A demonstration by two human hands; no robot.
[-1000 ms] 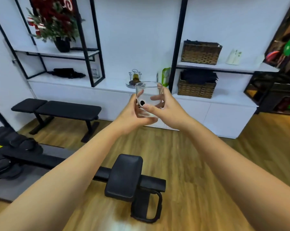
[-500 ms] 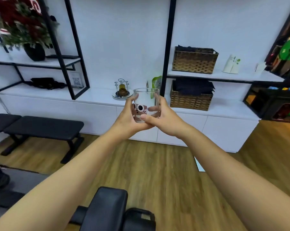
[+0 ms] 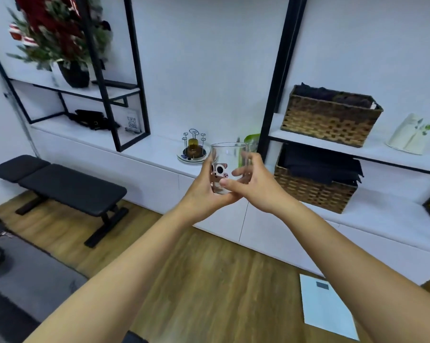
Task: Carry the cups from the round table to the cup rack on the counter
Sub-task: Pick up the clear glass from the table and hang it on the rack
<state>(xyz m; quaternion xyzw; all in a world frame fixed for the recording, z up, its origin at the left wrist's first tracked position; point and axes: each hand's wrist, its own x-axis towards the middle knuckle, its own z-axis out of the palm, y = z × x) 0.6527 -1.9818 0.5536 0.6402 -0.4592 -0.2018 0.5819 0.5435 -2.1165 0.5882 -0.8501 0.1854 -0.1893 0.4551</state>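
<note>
A clear glass cup with a printed cartoon figure stands upright in front of me, held at arm's length. My left hand grips its lower left side and base. My right hand curls round its right side, thumb across the front. On the white counter behind it stands the wire cup rack on a round plate, with an amber cup on it. The round table is out of view.
A black bench stands left on the wooden floor. Black shelf frames rise from the counter. Two wicker baskets sit at right, one on a shelf, one below. A sheet of paper lies on the floor.
The counter and cup rack have come closer and larger in view. The black gym equipment at the bottom has dropped out of view. Both hands keep hold of the cup.
</note>
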